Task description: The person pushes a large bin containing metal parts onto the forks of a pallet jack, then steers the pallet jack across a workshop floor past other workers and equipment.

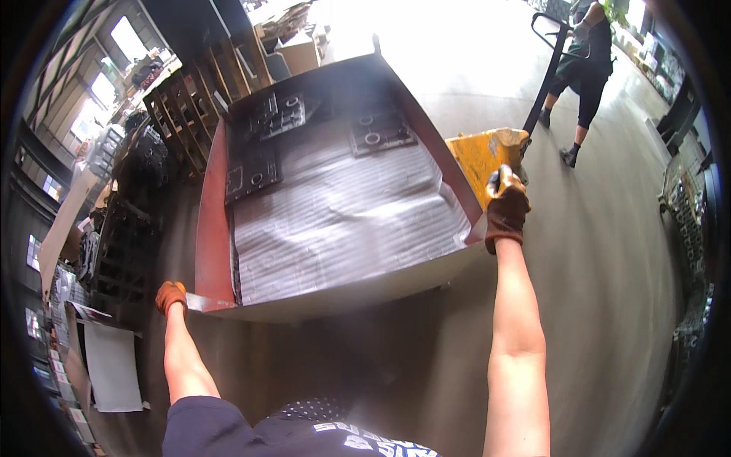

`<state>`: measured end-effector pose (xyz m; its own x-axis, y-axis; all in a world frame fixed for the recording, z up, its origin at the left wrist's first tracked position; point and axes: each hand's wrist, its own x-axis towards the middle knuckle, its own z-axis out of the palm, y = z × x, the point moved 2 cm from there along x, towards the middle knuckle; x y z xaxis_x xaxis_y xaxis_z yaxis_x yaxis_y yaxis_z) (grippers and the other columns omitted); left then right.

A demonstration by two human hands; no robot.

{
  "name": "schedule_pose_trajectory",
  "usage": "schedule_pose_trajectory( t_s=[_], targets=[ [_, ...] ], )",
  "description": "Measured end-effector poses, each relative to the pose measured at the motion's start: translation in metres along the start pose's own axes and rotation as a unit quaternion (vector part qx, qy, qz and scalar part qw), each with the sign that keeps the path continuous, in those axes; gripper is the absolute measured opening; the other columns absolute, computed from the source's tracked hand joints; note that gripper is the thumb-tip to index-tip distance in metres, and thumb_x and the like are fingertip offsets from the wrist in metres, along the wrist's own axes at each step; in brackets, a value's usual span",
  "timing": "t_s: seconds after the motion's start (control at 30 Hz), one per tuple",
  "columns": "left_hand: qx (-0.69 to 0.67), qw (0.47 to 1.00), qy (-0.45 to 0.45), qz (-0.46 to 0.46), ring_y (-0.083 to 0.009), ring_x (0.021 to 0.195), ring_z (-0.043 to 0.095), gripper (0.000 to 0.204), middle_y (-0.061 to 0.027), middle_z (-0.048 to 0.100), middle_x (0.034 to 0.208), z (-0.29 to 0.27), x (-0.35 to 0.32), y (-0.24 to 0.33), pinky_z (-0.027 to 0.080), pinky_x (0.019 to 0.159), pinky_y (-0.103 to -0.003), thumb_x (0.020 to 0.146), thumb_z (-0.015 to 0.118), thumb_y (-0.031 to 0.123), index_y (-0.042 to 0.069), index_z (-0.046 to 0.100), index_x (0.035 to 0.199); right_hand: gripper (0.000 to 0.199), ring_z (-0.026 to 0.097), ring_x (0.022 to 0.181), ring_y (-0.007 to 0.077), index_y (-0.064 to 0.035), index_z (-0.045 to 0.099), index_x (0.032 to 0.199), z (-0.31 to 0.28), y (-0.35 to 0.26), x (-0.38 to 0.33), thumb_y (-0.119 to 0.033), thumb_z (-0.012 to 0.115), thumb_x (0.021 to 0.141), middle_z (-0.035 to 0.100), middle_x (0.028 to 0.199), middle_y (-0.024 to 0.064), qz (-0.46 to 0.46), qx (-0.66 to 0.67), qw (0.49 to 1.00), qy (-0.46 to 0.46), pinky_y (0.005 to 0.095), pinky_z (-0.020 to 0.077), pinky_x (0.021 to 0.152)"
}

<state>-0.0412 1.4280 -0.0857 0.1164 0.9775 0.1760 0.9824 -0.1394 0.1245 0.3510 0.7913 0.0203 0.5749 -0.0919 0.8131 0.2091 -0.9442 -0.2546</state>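
Observation:
In front of me stands a large red-walled metal container [215, 221], its bottom covered by a silvery ribbed sheet [343, 221]. Several dark, flat metal parts with round holes [381, 135] lie on that sheet toward the far and left sides. My left hand [171, 295], in an orange-brown work glove, is closed round the near left corner of the container. At the near right corner my right hand [508, 202], gloved alike, is closed too, with a small dark end showing above the fist. What exactly sits inside that grip is partly hidden.
A yellow pallet truck [480, 156] with a dark handle [548, 80] stands against the right side. Beyond it another person [585, 72] in dark clothes stands by the handle. Wooden pallets [179, 114] and a white panel [112, 367] are on the left; grey floor [601, 305] extends right.

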Motion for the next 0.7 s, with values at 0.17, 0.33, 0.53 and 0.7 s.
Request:
schedule_pose_trajectory(
  t_s=[0.17, 0.33, 0.53, 0.7],
  targets=[
    [-0.004, 1.0, -0.015, 0.021, -0.0342, 0.094, 0.064, 0.026, -0.0157, 0.066, 0.098, 0.009, -0.019, -0.011, 0.052, 0.074, -0.042, 0.087, 0.057, 0.032, 0.009, 0.067, 0.093, 0.022, 0.064, 0.08, 0.0307, -0.0084, 0.063, 0.1, 0.012, -0.008, -0.016, -0.021, 0.059, 0.083, 0.066, 0.088, 0.0115, -0.03, -0.009, 0.999, -0.013, 0.0411, 0.0518, 0.07],
    [-0.051, 0.999, -0.016, 0.012, -0.0382, 0.091, 0.062, 0.032, -0.0168, 0.065, 0.096, 0.054, -0.025, -0.022, 0.052, 0.074, -0.043, 0.083, 0.057, 0.038, 0.008, 0.066, 0.088, 0.019, 0.063, 0.083, 0.0317, -0.0084, 0.062, 0.097, 0.031, -0.01, -0.025, -0.02, 0.058, 0.083, 0.065, 0.084, 0.0121, -0.039, -0.017, 0.999, -0.015, 0.0419, 0.0505, 0.073],
    [-0.09, 0.996, 0.012, -0.008, -0.038, 0.084, 0.063, 0.028, -0.0173, 0.066, 0.087, 0.074, -0.024, -0.033, 0.052, 0.069, -0.044, 0.082, 0.059, 0.034, 0.007, 0.066, 0.081, 0.012, 0.064, 0.075, 0.0308, -0.0086, 0.059, 0.086, 0.041, -0.044, -0.023, -0.02, 0.057, 0.083, 0.064, 0.08, 0.0109, -0.042, -0.015, 0.999, -0.016, 0.0425, 0.0506, 0.065],
    [-0.06, 0.997, 0.049, 0.007, -0.0378, 0.079, 0.063, 0.03, -0.0175, 0.066, 0.086, 0.051, -0.037, -0.021, 0.049, 0.063, -0.044, 0.083, 0.061, 0.036, 0.006, 0.063, 0.081, 0.018, 0.064, 0.08, 0.0316, -0.0057, 0.063, 0.095, 0.049, -0.05, -0.001, -0.019, 0.057, 0.084, 0.066, 0.085, 0.014, -0.105, 0.036, 0.994, -0.009, 0.0413, 0.0511, 0.07]
  ],
)
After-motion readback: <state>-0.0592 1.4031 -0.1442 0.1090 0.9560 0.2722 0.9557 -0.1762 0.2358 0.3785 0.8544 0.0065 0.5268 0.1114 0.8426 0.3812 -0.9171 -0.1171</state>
